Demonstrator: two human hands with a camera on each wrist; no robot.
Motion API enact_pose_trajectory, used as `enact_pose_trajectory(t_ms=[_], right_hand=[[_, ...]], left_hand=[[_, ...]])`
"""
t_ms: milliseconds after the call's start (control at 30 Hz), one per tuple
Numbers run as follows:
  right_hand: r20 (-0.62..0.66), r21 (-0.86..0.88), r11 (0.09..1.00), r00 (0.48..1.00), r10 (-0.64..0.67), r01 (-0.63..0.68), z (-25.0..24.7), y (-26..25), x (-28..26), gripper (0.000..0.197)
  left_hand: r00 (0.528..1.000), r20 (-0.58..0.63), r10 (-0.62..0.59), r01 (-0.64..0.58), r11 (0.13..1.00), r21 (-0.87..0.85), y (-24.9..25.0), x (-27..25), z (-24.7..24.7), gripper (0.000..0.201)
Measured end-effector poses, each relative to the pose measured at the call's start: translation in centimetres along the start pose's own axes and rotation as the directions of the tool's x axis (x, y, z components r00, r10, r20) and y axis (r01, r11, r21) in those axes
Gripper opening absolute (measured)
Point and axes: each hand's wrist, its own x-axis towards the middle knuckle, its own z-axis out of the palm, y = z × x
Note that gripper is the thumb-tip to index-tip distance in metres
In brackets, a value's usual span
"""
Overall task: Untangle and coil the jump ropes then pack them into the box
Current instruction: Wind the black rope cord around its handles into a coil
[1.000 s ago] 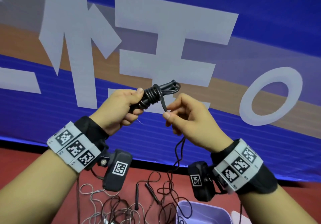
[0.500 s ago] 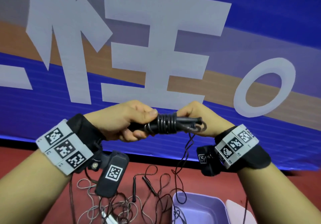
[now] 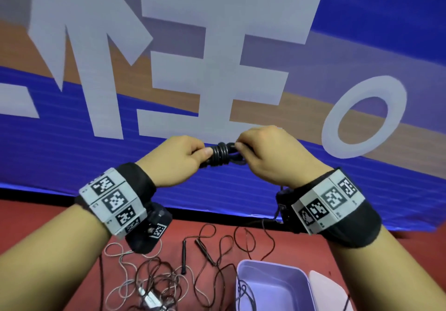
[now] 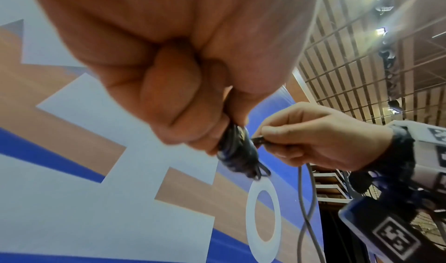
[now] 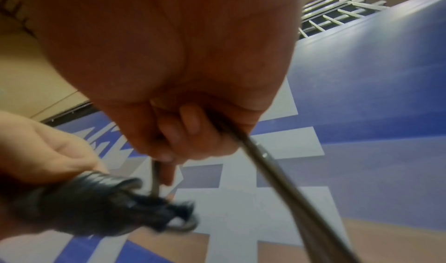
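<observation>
I hold a black jump rope bundle [image 3: 220, 154] up in front of a banner. My left hand [image 3: 183, 158] grips the bundle's handles, with the cord wound tightly round them [image 4: 237, 152]. My right hand [image 3: 263, 153] pinches the loose cord [image 5: 156, 179] right at the coil's end, and the remaining cord [image 4: 304, 200] hangs down from it. Below on the red table lies a tangle of other ropes [image 3: 156, 281], black and grey, with two thin black handles [image 3: 193, 252]. A lilac box [image 3: 275, 286] sits at the lower right, with a bit of cord over its left wall.
A large blue, orange and white banner [image 3: 217, 69] stands right behind the table's far edge. A pale pink lid [image 3: 328, 291] lies to the right of the box. A small white tag [image 3: 150, 298] lies among the tangled ropes.
My right hand has carried the cord round the bundle from its near side to its far end, and the wrap has tightened. Both hands have sunk lower in the view as my head tilted.
</observation>
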Motion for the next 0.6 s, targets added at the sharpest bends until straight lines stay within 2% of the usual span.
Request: enact_pose_trajectory(t_ms=[67,133,233,300,367,433,533,600], right_hand=[[-0.082,0.140,0.990,0.997,-0.006,0.017,0.1,-0.7,0.0,0.026],[-0.161,0.316,0.949,0.986,0.047,0.006,0.4,-1.5,0.1,0.020],[-0.186,0.619,0.785,0.966,0.179,-0.026,1.2,-2.7,0.1,0.018],[-0.122,0.794,0.606,0.964,0.237,-0.049,1.8,-3.4,0.1,0.013],[-0.041,0.914,0.400,0.963,0.265,-0.071,2.2,-3.4,0.0,0.012],[0.035,0.963,0.255,0.976,0.217,-0.091,2.5,-2.9,0.0,0.014],[0.094,0.975,0.187,0.988,0.124,-0.117,3.2,-1.8,-0.1,0.012],[0.109,0.965,0.226,0.988,0.105,-0.131,3.6,-1.1,-0.2,0.016]], left_hand=[[0.991,-0.131,-0.012,0.004,0.998,-0.060,-0.2,0.1,-0.3,0.039],[0.973,-0.227,-0.029,-0.009,0.986,-0.168,-0.5,0.4,-0.6,0.039],[0.948,-0.299,-0.111,-0.028,0.906,-0.423,-0.8,0.5,-1.2,0.042],[0.950,-0.275,-0.151,-0.044,0.804,-0.593,-0.7,0.3,-1.8,0.042],[0.958,-0.249,-0.142,-0.068,0.732,-0.678,-0.5,0.0,-2.5,0.041],[0.968,-0.218,-0.125,-0.072,0.693,-0.717,-0.5,-0.2,-2.9,0.041],[0.989,-0.136,-0.060,-0.061,0.665,-0.744,-0.2,-0.6,-2.8,0.041],[0.997,-0.075,-0.003,-0.055,0.657,-0.752,0.1,-0.9,-2.7,0.039]])
